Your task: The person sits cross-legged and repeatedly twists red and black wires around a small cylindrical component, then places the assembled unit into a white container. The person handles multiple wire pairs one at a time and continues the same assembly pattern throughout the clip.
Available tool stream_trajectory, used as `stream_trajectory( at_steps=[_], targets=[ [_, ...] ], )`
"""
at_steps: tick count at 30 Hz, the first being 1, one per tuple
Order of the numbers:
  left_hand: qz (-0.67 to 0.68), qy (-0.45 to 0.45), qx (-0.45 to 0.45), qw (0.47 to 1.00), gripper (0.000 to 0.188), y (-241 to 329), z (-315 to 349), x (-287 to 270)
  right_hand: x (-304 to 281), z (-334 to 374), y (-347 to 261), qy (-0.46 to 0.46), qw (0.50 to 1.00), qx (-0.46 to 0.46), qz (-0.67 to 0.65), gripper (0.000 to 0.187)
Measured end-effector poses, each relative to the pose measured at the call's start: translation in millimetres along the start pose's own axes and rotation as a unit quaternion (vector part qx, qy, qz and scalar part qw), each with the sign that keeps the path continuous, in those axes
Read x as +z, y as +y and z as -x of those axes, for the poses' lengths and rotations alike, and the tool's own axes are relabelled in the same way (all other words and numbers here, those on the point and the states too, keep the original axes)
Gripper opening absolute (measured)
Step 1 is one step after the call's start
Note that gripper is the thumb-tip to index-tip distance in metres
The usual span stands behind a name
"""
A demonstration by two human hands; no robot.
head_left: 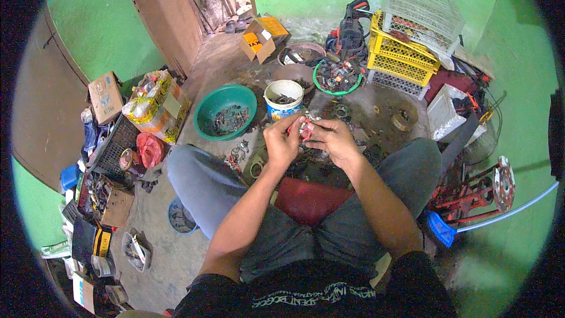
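Both my hands meet in front of me, above the scrap-strewn floor between my knees. My left hand (282,143) is closed, its fingertips pinching a small red and whitish part (305,133), too small to name exactly. From the other side my right hand (333,142) grips the same part with thumb and fingers. Just beyond the hands stands a white and blue bucket (283,90) with dark bits inside. To its left is a green basin (203,100) holding many small dark pieces. Beneath the hands lies a dark red surface (309,199).
A green-rimmed basket (353,89) of mixed parts sits beyond, beside stacked yellow crates (406,53). An open cardboard box (254,41) stands near the doorway. Boxes and a dark crate (120,147) line the left. At right are a blue broom (441,228) and a red metal frame (474,194).
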State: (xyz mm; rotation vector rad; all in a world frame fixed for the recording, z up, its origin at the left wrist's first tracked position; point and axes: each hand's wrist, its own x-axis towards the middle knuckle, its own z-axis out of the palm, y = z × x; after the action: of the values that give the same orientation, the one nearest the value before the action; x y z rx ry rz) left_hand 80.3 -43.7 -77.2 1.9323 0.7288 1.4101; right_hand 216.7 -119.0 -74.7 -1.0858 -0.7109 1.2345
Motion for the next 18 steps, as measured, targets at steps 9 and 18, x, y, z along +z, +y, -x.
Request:
stream_trajectory(
  at_steps=[9,18],
  targets=[
    [0.200,-0.091,-0.138,0.966,0.023,-2,-12,-10,0,2,0,-0.186,0.958,-0.001,-0.216,0.021],
    [0.061,0.003,-0.052,0.997,0.016,-9,-14,-5,12,1,-9,-0.099,0.993,-0.055,-0.026,0.030]
  ],
)
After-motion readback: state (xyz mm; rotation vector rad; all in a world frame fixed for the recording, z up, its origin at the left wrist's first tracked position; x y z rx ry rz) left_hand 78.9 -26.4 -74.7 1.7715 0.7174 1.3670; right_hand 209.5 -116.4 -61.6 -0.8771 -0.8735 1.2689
